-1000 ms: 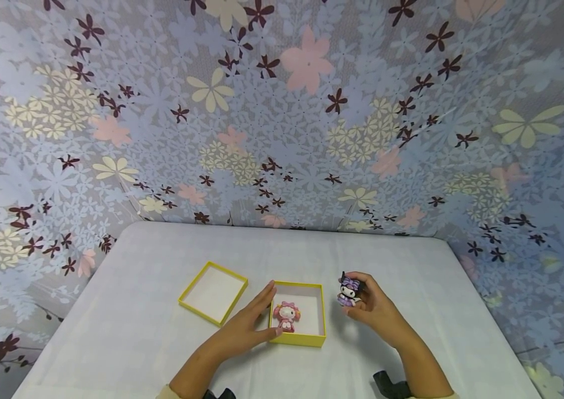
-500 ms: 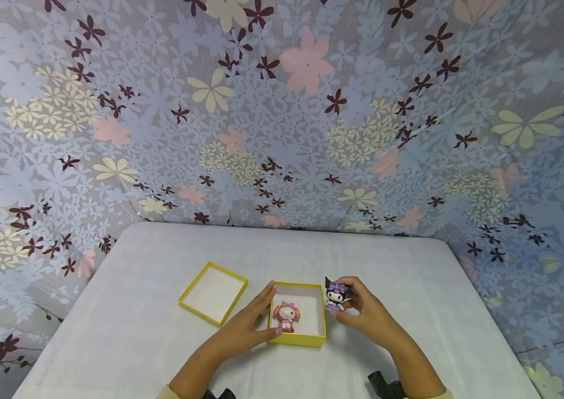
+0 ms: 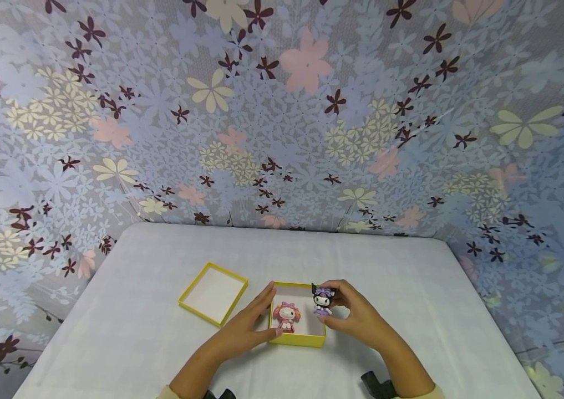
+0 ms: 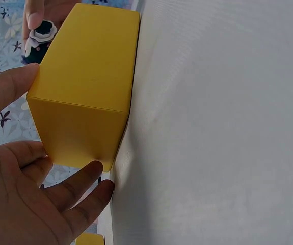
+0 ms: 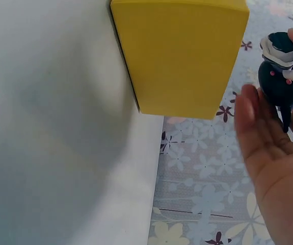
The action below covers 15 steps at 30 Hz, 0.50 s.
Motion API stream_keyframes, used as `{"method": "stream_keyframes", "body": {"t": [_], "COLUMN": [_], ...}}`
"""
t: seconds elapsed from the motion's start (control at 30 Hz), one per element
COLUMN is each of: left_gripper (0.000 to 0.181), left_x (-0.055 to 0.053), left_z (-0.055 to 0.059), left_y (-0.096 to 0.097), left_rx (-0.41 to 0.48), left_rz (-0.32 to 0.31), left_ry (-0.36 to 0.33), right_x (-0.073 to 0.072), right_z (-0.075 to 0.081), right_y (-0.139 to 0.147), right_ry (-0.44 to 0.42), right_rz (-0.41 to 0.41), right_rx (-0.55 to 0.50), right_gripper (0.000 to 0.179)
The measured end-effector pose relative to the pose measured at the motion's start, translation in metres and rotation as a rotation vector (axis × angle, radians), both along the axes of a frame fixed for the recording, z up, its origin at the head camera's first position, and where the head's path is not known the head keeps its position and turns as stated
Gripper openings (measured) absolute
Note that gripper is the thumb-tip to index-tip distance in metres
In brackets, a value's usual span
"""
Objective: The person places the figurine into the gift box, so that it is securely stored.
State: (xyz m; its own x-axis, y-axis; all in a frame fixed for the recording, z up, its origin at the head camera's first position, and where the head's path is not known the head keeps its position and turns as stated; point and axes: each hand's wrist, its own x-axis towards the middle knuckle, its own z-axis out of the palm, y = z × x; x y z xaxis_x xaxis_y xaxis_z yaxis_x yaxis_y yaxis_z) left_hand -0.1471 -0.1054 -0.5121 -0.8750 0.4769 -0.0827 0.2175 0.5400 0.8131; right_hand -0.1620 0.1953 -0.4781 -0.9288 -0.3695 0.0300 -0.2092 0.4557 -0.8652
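A yellow box (image 3: 298, 339) with a white inside stands uncovered on the table. Inside it, at the left, a pink figurine (image 3: 286, 316) with a bow sits upright. My left hand (image 3: 242, 332) rests against the box's left side, fingers spread and nearly straight, thumb over the near wall. Above the box's right wall, my right hand (image 3: 359, 317) pinches a black-and-purple figurine (image 3: 323, 301) upright between thumb and fingers. The right wrist view shows this figurine (image 5: 278, 84) upside down at the right hand's fingertips (image 5: 245, 102), apart from the yellow box (image 5: 179, 56).
A shallow yellow-rimmed lid (image 3: 213, 293), white inside, lies to the left behind the left hand. The table (image 3: 386, 255) has a pale cloth, and a flower-patterned backdrop (image 3: 282, 138) rises behind it. Each wrist wears a black device (image 3: 378, 385).
My right hand has carried the black-and-purple figurine leftward, from the box's right side to over its right wall. The left hand, box, pink figurine and lid have stayed in place.
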Motion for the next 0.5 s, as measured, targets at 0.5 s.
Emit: {"method": "stream_keyframes", "body": {"t": [0.5], "left_gripper": [0.089], "left_x": [0.001], "left_z": [0.001], "left_y": [0.001], "left_rx": [0.001], "left_rz": [-0.004], "left_ry": [0.002], "right_x": [-0.002], "right_z": [-0.005], "right_y": [-0.012], "right_ry": [0.075], "right_rz": [0.01], "right_rx": [0.128], "right_gripper": [0.058]}}
